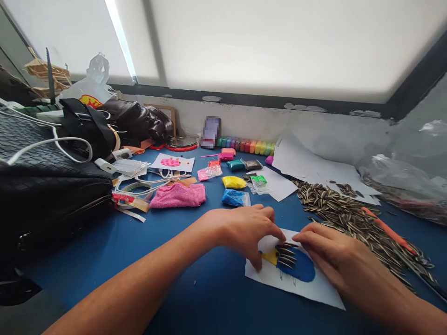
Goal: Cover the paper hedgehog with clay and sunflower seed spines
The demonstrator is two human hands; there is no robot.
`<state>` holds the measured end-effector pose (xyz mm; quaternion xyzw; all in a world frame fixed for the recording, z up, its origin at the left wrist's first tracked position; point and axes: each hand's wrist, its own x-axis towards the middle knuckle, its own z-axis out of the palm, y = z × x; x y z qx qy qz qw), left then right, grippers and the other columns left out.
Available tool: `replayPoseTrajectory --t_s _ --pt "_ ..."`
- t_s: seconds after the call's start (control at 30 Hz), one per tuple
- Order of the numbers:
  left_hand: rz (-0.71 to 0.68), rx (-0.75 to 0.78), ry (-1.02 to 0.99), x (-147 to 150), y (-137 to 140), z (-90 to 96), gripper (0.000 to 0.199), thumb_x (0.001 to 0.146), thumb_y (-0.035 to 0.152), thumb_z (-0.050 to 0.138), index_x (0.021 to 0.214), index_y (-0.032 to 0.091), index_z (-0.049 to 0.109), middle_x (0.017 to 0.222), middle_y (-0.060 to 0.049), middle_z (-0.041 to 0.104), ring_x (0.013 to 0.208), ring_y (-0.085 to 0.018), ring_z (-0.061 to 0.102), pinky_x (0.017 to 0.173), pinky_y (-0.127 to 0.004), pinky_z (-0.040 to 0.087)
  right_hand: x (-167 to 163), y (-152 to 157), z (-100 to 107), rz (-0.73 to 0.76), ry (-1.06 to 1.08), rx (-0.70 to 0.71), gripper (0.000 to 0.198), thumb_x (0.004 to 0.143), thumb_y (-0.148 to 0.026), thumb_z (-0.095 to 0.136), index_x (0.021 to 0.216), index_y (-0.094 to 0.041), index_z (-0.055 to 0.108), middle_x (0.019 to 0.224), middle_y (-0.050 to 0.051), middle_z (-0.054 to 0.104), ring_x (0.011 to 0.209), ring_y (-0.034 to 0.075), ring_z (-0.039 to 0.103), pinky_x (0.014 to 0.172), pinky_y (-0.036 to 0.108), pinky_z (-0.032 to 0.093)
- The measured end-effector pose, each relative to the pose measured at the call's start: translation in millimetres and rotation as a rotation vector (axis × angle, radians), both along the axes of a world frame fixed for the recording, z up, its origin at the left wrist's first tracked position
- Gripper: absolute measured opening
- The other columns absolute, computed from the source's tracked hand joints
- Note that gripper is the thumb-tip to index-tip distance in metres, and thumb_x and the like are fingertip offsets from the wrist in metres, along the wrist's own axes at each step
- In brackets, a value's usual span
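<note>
Touching the paper [268,278], the left hand [246,228] spreads; whether the right hand [338,253] grips anything is unclear.

Soft light comes through the pale blind [261,42] on the far side, brightest in a streak [120,37] towards the left; the near worktop [202,288] is dimmer, the edges look stretched, the phone screen [211,130] pixelated

My matt paper [317,291] bears a smooth, clay-like blue shape [304,267]; near me sit fuzzy pink cloth [179,195], a glossy plastic packet [234,197] and a leather-look black bag [52,218].
</note>
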<state>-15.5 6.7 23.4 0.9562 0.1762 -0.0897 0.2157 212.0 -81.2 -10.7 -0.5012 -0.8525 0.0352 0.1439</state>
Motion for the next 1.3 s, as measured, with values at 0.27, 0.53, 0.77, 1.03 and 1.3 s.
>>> replayPoseTrajectory --t_s 0.27,0.53,0.77,1.03,1.3 --pt "0.001 -0.005 -0.002 0 0 2.9 0.064 0.073 0.04 0.078 0.131 0.023 0.056 0.122 -0.007 0.048 0.109 -0.023 0.048 0.088 -0.032 0.043 40 14 3 -0.309 -0.15 0.146 0.043 0.096 -0.045 0.038 0.083 -0.023 0.072 0.082 0.009 0.072 0.065 0.023 0.069 0.048 0.033 0.048" --pt "-0.017 0.027 0.001 -1 1 1.8 0.059 0.073 0.042 0.077 0.124 0.018 0.06 0.125 -0.008 0.049 0.11 -0.023 0.047 0.09 -0.031 0.043 55 20 0 -0.367 -0.145 0.084 0.041 0.095 -0.043 0.04 0.086 -0.022 0.075 0.085 0.009 0.074 0.069 0.024 0.069 0.057 0.035 0.05" --pt "-0.018 0.033 0.007 -1 0 1.4 0.059 0.074 0.042 0.077 0.124 0.017 0.06 0.125 -0.008 0.048 0.11 -0.023 0.047 0.089 -0.031 0.043 55 32 -3 -0.296 -0.098 0.166 0.05 0.097 -0.05 0.038 0.101 -0.019 0.077 0.09 0.013 0.07 0.079 0.027 0.068 0.061 0.037 0.053" --pt "-0.013 0.039 0.014 0 0 3.1 0.06 0.073 0.042 0.077 0.126 0.018 0.059 0.126 -0.008 0.048 0.113 -0.023 0.047 0.091 -0.03 0.041 56 45 -7 -0.219 -0.051 0.14 0.051 0.097 -0.052 0.038 0.086 -0.022 0.077 0.088 0.01 0.068 0.077 0.023 0.066 0.061 0.035 0.053" --pt "-0.015 0.036 0.008 0 0 2.0 0.061 0.073 0.043 0.077 0.126 0.018 0.059 0.126 -0.008 0.048 0.112 -0.023 0.047 0.09 -0.03 0.042 53 47 -6 -0.194 -0.043 0.086 0.037 0.094 -0.044 0.046 0.092 -0.022 0.076 0.091 0.009 0.069 0.081 0.024 0.067 0.065 0.036 0.055"
